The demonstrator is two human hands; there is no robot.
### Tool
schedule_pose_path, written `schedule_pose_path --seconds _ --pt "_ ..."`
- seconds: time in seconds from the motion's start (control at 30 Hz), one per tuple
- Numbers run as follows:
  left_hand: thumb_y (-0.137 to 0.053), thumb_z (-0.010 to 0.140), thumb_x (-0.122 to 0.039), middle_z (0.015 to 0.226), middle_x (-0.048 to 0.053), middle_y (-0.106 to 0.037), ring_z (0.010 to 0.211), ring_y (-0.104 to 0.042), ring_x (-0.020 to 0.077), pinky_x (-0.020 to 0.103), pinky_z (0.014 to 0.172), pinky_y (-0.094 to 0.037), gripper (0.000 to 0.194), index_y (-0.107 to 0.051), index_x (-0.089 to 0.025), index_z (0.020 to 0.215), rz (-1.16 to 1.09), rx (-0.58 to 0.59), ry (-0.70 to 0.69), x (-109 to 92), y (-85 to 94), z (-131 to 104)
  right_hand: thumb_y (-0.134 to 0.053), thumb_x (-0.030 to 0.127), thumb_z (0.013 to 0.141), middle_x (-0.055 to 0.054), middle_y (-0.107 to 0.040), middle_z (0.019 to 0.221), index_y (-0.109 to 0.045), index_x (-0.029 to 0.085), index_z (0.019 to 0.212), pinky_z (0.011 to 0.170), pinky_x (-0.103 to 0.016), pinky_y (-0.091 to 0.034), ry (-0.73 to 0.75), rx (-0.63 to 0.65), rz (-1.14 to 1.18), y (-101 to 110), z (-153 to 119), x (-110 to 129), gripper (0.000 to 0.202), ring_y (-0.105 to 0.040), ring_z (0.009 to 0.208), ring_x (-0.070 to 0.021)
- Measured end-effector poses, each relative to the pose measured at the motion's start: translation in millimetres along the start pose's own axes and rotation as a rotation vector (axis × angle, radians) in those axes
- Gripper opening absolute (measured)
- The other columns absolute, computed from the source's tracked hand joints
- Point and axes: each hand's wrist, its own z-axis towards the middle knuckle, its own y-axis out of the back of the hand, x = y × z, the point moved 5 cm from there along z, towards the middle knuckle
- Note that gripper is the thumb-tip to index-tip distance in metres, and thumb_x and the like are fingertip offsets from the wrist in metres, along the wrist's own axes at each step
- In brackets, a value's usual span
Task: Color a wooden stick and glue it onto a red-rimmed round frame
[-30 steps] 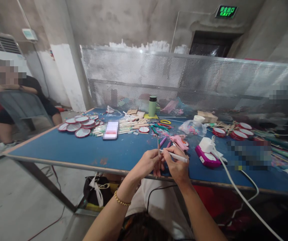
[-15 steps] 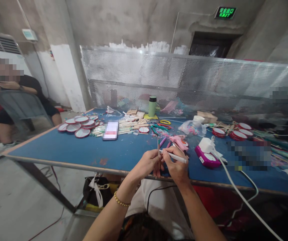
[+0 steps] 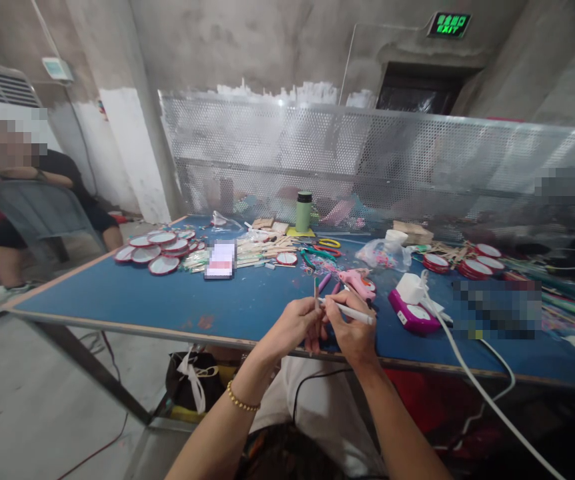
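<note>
Near the front edge of the blue table, my left hand (image 3: pixel 298 325) is closed round a thin upright stick (image 3: pixel 316 290) with a green tip. My right hand (image 3: pixel 352 333) grips a white pen (image 3: pixel 355 313), whose tip end touches or nearly touches the stick. The fingers of both hands are close together, and the lower part of the stick is hidden by them. Just beyond the hands lie a pink glue gun (image 3: pixel 357 283) and a purple pen-like item (image 3: pixel 324 284).
Round red-rimmed discs (image 3: pixel 164 265) are piled at the left, beside a phone (image 3: pixel 220 259) and wooden sticks (image 3: pixel 257 252). A green bottle (image 3: pixel 304 212) stands behind. At the right are a magenta power strip (image 3: pixel 412 313) and a white cable (image 3: pixel 472 380). A person (image 3: pixel 57 167) sits at far left.
</note>
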Motion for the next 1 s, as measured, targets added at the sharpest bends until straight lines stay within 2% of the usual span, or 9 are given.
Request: schedule_pose_path --seconds 0.13,0.47,0.77,1.0 --pt "-0.053 0.086 -0.051 0.060 0.000 -0.061 0.038 -0.055 0.0119 0.020 0.035 -0.039 0.036 -0.049 -0.017 0.078 -0.006 0.005 -0.008 -1.7 -0.9 -0.6 -0.057 0.024 0.088 0.004 -0.060 0.055 -0.062 0.020 0.071 0.051 -0.024 -0.045 -0.047 0.005 0.009 1.1 -1.6 -3.1 0.018 -0.056 0.049 -0.0116" --pt "-0.055 0.083 -0.054 0.062 0.000 -0.060 0.038 -0.054 0.0118 0.021 0.036 -0.038 0.038 -0.048 -0.017 0.077 -0.015 -0.011 0.003 -5.5 -2.2 -2.4 -0.057 0.021 0.087 0.004 -0.057 0.055 -0.061 0.021 0.069 0.051 -0.023 -0.044 0.034 -0.001 0.006 -0.1 0.0 1.8 0.019 -0.055 0.051 -0.0111" --pt "-0.054 0.084 -0.053 0.062 0.000 -0.061 0.038 -0.055 0.0117 0.020 0.036 -0.038 0.037 -0.048 -0.017 0.079 -0.005 0.002 -0.002 -5.4 -2.2 -2.9 -0.056 0.024 0.088 0.003 -0.060 0.056 -0.062 0.020 0.071 0.052 -0.024 -0.046 -0.023 -0.011 0.002 1.2 -2.5 -1.2 0.018 -0.056 0.051 -0.0118" --pt "-0.054 0.084 -0.054 0.061 0.000 -0.060 0.038 -0.055 0.0118 0.020 0.036 -0.039 0.038 -0.049 -0.017 0.078 -0.004 -0.005 0.001 -7.2 -2.3 -3.4 -0.056 0.023 0.088 0.003 -0.060 0.058 -0.061 0.020 0.069 0.051 -0.024 -0.045 0.014 -0.006 -0.005 1.1 -0.9 1.7 0.019 -0.055 0.051 -0.0113"
